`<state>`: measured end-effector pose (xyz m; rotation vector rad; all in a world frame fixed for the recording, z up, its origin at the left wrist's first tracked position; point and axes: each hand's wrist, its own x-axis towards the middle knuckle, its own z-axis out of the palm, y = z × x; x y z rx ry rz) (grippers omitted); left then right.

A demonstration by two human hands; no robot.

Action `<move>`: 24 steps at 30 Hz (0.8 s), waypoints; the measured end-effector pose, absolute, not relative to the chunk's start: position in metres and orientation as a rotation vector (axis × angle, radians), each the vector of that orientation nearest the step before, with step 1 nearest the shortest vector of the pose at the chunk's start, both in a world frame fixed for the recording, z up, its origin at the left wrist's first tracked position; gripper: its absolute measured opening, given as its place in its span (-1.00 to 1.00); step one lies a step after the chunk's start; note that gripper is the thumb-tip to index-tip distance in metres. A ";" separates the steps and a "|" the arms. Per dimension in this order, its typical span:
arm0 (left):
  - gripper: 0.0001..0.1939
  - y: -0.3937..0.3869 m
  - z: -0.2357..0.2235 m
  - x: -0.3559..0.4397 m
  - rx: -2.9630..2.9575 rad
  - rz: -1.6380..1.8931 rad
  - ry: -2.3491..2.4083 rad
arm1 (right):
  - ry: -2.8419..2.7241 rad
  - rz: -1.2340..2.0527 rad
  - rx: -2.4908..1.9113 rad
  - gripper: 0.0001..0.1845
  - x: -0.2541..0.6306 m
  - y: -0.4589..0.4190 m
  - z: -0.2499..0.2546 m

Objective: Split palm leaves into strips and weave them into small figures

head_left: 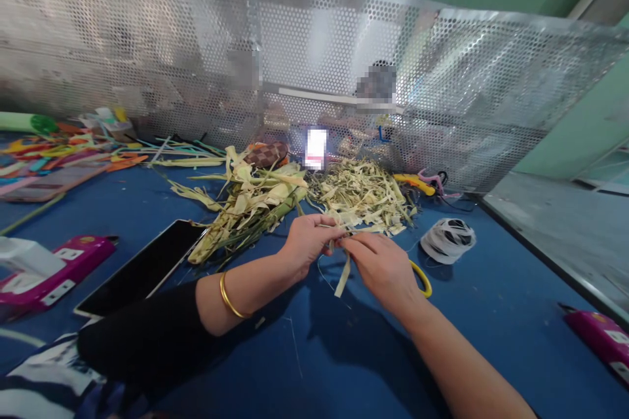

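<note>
My left hand and my right hand meet fingertip to fingertip above the blue table. Both pinch a pale dried husk strip, whose flat end hangs down between them. A thin thread curves below the fingers; whether it is tied to the strip I cannot tell. Just beyond the hands lie a heap of shredded husk and, left of it, a bundle of dried husks and stalks. A yellow loop handle shows partly from behind my right wrist. Right of that stands a spool of white thread.
A perforated metal screen borders the table's back. At left are a dark tablet-like slab, a magenta power strip and colourful strips. Another magenta strip lies at right. A lit phone leans at the back.
</note>
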<state>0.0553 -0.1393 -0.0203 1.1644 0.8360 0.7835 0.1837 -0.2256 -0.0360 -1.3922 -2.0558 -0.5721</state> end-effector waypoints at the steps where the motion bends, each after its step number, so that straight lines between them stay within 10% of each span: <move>1: -0.87 -0.140 -0.022 0.055 1.163 0.782 0.834 | -2.099 -0.652 -1.353 -0.74 0.184 -0.226 -0.034; 24: -0.98 -0.157 -0.024 0.056 1.361 0.630 0.749 | -1.377 0.118 -1.828 -0.74 0.187 -0.221 -0.036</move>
